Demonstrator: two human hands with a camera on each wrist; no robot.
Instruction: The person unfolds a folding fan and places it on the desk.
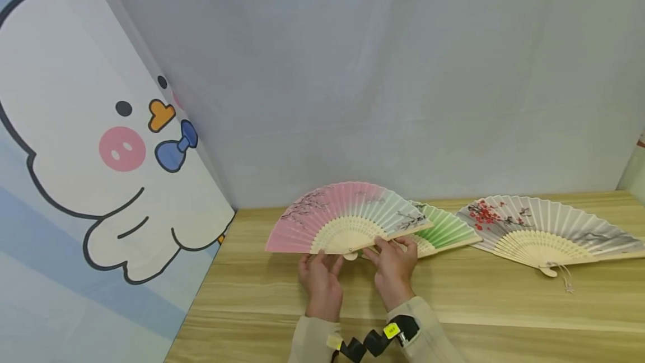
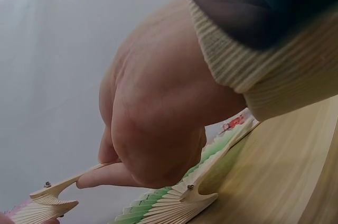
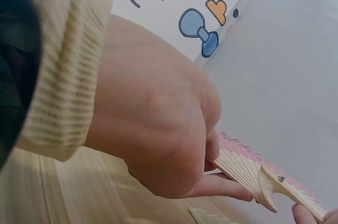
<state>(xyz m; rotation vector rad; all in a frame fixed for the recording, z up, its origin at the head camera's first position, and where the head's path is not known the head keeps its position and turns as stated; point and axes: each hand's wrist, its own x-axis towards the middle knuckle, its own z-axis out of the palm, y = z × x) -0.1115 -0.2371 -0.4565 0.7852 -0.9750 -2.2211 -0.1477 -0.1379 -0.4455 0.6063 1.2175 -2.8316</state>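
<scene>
A pink folding fan (image 1: 347, 214), fading to pale blue on its right and printed with dark blossom branches, is spread wide and tilted up in both hands. My left hand (image 1: 322, 284) pinches its left edge near the rivet, thumb and fingers on the bamboo ribs. On the other side of the rivet, my right hand (image 1: 395, 273) pinches the right outer stick. That grip shows closer in the left wrist view, where the fan's curved wooden end (image 2: 53, 197) sticks out beyond the fingertips. Behind the right hand lies an open green fan (image 1: 445, 228), partly covered by the pink one.
To the right, an open grey-white fan (image 1: 549, 234) with red blossoms and a tassel (image 1: 566, 282) lies on the wooden table (image 1: 242, 296), its left edge meeting the green fan. A grey cloth (image 1: 403, 71) hangs behind. On the left stands a cartoon-printed panel (image 1: 101, 200).
</scene>
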